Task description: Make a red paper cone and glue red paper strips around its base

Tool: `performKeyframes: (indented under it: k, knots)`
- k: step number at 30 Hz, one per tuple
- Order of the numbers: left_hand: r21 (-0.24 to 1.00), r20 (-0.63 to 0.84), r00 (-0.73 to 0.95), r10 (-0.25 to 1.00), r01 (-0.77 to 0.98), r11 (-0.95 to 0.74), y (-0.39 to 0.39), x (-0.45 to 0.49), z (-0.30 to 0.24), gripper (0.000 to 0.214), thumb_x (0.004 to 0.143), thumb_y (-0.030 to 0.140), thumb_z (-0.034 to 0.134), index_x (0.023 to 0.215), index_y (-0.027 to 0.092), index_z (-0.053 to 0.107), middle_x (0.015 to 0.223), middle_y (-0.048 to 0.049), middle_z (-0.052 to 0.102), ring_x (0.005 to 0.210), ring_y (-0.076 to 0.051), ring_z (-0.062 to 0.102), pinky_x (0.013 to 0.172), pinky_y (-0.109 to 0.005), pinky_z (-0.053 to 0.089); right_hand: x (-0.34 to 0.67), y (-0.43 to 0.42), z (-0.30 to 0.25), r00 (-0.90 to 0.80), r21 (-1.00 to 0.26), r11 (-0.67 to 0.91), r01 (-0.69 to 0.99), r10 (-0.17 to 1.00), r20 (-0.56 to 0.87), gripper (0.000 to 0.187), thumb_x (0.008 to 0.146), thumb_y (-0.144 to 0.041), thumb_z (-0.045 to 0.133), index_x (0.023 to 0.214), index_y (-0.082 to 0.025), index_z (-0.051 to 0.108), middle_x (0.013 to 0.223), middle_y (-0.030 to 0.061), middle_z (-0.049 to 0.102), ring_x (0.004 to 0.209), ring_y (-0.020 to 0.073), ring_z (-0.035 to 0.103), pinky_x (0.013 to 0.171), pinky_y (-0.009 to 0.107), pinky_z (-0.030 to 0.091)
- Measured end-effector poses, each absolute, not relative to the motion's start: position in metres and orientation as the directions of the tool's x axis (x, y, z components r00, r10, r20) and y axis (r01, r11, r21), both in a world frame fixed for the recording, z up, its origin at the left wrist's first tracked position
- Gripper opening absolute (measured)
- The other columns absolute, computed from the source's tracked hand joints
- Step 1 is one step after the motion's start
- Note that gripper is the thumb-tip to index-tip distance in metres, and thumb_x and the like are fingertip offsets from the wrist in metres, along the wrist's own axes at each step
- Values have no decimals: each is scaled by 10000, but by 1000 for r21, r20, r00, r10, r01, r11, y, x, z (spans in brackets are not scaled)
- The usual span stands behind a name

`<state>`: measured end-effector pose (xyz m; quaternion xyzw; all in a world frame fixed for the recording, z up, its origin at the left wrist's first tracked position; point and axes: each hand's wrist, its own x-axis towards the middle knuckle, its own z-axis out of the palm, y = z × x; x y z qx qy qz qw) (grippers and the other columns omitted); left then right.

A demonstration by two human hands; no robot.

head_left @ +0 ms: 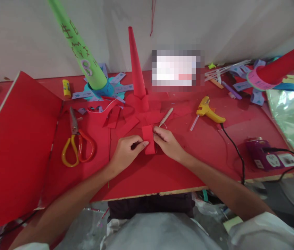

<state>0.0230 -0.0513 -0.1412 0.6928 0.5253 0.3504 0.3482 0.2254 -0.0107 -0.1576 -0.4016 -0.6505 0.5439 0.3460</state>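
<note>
A short red paper strip [149, 133] is between my two hands near the front of the red table. My left hand [127, 151] is closed on its left edge, the thumb lying on the paper. At the right edge, my right hand [168, 141] has its fingers pinched together on the paper; the fingertips are partly hidden. Just beyond the right fingers is a slim light-handled tool [167, 115]; I cannot tell whether it touches them. Loose red paper pieces [128, 125] lie behind the left hand, around the foot of an upright red paper cone [137, 69].
Left are scissors [75, 139], a standing red board [19, 146], a yellow glue stick [66, 89] and a green cone [81, 52]. Right are a yellow glue gun [210, 111], a corded purple box [262, 156], another red cone [290, 64] and plastic-wrapped sheets [292, 114].
</note>
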Motion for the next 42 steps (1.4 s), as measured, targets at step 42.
performKeyframes:
  k: [42]
  knots:
    - [880,146,125,981,436,-187,-52,26,-138,259,1005,328,616,792,182,612,665,49,552,601,-92,467,590,-226,376,221,-18,-149,-438,-983,111,146,898,37,337,1001,-447,605,766,-239,483,676,-52,422,610,124,406,584,278,330]
